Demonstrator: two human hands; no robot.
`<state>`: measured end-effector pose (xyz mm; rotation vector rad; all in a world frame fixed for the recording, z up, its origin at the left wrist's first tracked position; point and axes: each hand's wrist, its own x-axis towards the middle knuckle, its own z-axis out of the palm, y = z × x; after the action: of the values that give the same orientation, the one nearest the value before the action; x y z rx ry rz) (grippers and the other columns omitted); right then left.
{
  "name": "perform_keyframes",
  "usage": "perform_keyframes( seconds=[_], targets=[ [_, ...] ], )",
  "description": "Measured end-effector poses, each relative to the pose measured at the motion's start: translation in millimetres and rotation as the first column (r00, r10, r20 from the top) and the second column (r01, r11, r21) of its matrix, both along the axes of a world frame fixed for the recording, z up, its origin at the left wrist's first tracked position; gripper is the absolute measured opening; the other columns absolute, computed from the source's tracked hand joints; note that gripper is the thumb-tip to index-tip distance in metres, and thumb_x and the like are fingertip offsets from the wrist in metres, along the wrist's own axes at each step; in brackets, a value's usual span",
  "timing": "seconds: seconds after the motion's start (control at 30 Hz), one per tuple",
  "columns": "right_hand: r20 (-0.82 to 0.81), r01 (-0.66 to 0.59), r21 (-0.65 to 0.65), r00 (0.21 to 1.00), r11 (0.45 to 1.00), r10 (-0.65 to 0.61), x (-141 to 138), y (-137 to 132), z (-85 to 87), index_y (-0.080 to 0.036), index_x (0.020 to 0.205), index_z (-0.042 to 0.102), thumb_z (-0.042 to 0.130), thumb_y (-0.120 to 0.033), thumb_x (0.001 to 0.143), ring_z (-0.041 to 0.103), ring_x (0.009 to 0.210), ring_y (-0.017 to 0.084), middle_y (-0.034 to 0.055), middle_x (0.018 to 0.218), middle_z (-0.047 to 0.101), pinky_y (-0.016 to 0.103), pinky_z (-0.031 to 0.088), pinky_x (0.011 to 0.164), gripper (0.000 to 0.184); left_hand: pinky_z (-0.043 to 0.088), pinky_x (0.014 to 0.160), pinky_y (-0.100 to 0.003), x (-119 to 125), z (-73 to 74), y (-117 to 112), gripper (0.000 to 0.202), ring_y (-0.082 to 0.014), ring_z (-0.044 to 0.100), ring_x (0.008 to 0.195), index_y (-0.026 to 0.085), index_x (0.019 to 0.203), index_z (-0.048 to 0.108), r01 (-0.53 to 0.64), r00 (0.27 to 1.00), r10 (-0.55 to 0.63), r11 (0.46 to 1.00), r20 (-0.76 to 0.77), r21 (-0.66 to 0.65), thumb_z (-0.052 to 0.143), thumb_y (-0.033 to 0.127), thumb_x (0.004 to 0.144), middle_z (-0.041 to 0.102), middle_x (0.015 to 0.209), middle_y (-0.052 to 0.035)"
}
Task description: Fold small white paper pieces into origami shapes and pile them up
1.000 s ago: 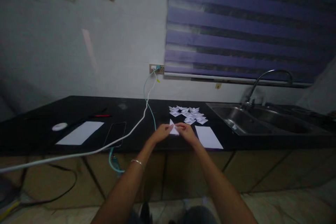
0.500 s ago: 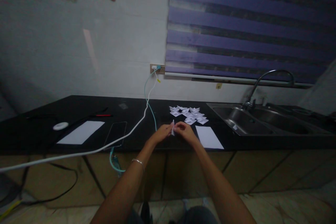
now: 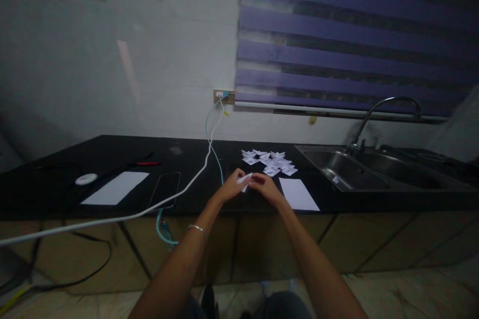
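Observation:
A small folded piece of white paper (image 3: 244, 180) is pinched between my two hands, above the front part of the black counter. My left hand (image 3: 231, 187) grips its left side, with a bracelet on that wrist. On the other side the fingers of my right hand (image 3: 264, 185) close on the paper's right end. Just beyond my hands lies a group of several folded white paper boats (image 3: 275, 163). To the right of my right hand lies a stack or sheet of white paper (image 3: 298, 194), flat on the counter.
A white cable (image 3: 194, 178) runs from the wall outlet (image 3: 223, 96) across the counter over a phone (image 3: 164, 189). Farther left are another white sheet (image 3: 116, 188), a white roll (image 3: 86, 179) and a red object (image 3: 147, 163). A steel sink (image 3: 337, 169) with a faucet (image 3: 374, 109) is at right.
The folded paper has turned from nearly upright and edge-on to a slant, showing more of its face. My left fingers have risen slightly around it.

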<state>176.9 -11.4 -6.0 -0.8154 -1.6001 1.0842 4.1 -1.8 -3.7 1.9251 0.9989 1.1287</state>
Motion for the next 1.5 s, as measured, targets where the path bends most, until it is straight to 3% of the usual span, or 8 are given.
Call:
perform_keyframes(
  seconds=[0.17, 0.37, 0.6, 0.77, 1.03, 1.17, 1.37, 1.5],
  targets=[
    [-0.025, -0.012, -0.033, 1.0, 0.999, 0.011, -2.4, -2.2, 2.7, -0.02, 0.094, 0.068, 0.072, -0.034, 0.067, 0.062, 0.088, 0.021, 0.0045, 0.094, 0.069, 0.037, 0.044, 0.086, 0.03, 0.041, 0.07, -0.025, -2.7, 0.1, -1.5, 0.041, -0.0135, 0.05, 0.075, 0.016, 0.092, 0.055, 0.087, 0.994, -0.087, 0.996, -0.059, 0.005, 0.039, 0.053, 0.086, 0.057, 0.083, -0.0012],
    [-0.052, -0.02, -0.051, 0.998, 0.998, 0.017, -2.6, -4.2, 5.9, -0.018, 0.093, 0.067, 0.072, -0.035, 0.067, 0.061, 0.086, 0.019, 0.0043, 0.091, 0.068, 0.032, 0.045, 0.08, 0.031, 0.04, 0.086, -0.031, -0.6, -1.5, -0.6, 0.048, -0.0183, 0.054, 0.091, 0.015, 0.108, 0.06, 0.16, 0.987, -0.161, 0.987, -0.026, -0.03, 0.036, 0.051, 0.088, 0.063, 0.103, -0.0075],
    [-0.119, -0.092, -0.121, 0.99, 0.988, 0.078, 1.7, -7.0, 7.9, -0.016, 0.104, 0.065, 0.07, -0.038, 0.069, 0.059, 0.07, 0.015, 0.0036, 0.077, 0.065, 0.027, 0.045, 0.067, 0.042, 0.041, 0.064, -0.026, -3.4, -4.2, 3.5, 0.057, -0.0155, 0.053, 0.069, 0.009, 0.1, 0.063, 0.212, 0.977, -0.213, 0.972, 0.007, -0.1, 0.034, 0.056, 0.087, 0.064, 0.082, -0.0063],
    [-0.135, -0.112, -0.147, 0.986, 0.983, 0.093, 1.4, -8.1, 9.0, -0.018, 0.112, 0.06, 0.07, -0.041, 0.068, 0.058, 0.069, 0.015, 0.0028, 0.076, 0.064, 0.029, 0.045, 0.068, 0.05, 0.037, 0.061, -0.024, -7.1, -0.2, 0.7, 0.056, -0.0132, 0.05, 0.064, 0.009, 0.089, 0.065, 0.258, 0.966, -0.258, 0.96, 0.016, -0.109, 0.035, 0.056, 0.086, 0.062, 0.075, -0.005],
    [-0.092, -0.026, -0.102, 0.996, 0.994, 0.016, 4.0, -4.8, 5.6, -0.015, 0.092, 0.066, 0.068, -0.037, 0.073, 0.054, 0.062, 0.012, 0.0012, 0.068, 0.061, 0.024, 0.04, 0.058, 0.029, 0.034, 0.057, -0.021, -6.6, -0.1, 2.2, 0.047, -0.0107, 0.045, 0.062, 0.011, 0.082, 0.061, 0.309, 0.951, -0.306, 0.945, 0.052, -0.106, 0.043, 0.054, 0.084, 0.054, 0.071, -0.0008],
    [-0.097, -0.025, -0.115, 0.995, 0.993, 0.014, 4.2, -3.9, 5.1, -0.015, 0.091, 0.066, 0.069, -0.039, 0.071, 0.056, 0.064, 0.013, 0.0028, 0.07, 0.064, 0.024, 0.042, 0.059, 0.031, 0.033, 0.055, -0.02, -4.9, 3.2, -1.3, 0.044, -0.01, 0.044, 0.062, 0.013, 0.078, 0.057, 0.261, 0.964, -0.253, 0.958, 0.079, -0.122, 0.047, 0.056, 0.081, 0.051, 0.07, 0.0004],
    [-0.069, 0.018, -0.113, 0.997, 0.993, -0.026, 3.7, -2.9, 3.6, -0.015, 0.084, 0.068, 0.071, -0.039, 0.067, 0.058, 0.062, 0.014, 0.0028, 0.068, 0.065, 0.026, 0.044, 0.062, 0.029, 0.032, 0.053, -0.018, -3.1, 4.8, -9.4, 0.039, -0.0083, 0.044, 0.058, 0.017, 0.09, 0.047, 0.272, 0.959, -0.245, 0.938, 0.146, -0.213, 0.046, 0.055, 0.082, 0.054, 0.075, 0.001],
    [-0.048, 0.054, -0.121, 0.997, 0.991, -0.061, 3.3, -0.9, 1.3, -0.015, 0.083, 0.07, 0.071, -0.04, 0.066, 0.059, 0.064, 0.015, 0.0043, 0.069, 0.067, 0.027, 0.045, 0.063, 0.03, 0.032, 0.052, -0.019, -2.3, 4.3, -10.2, 0.036, -0.008, 0.042, 0.057, 0.017, 0.087, 0.046, 0.237, 0.97, -0.219, 0.951, 0.109, -0.198, 0.044, 0.053, 0.083, 0.054, 0.074, 0.0018]
  ],
)
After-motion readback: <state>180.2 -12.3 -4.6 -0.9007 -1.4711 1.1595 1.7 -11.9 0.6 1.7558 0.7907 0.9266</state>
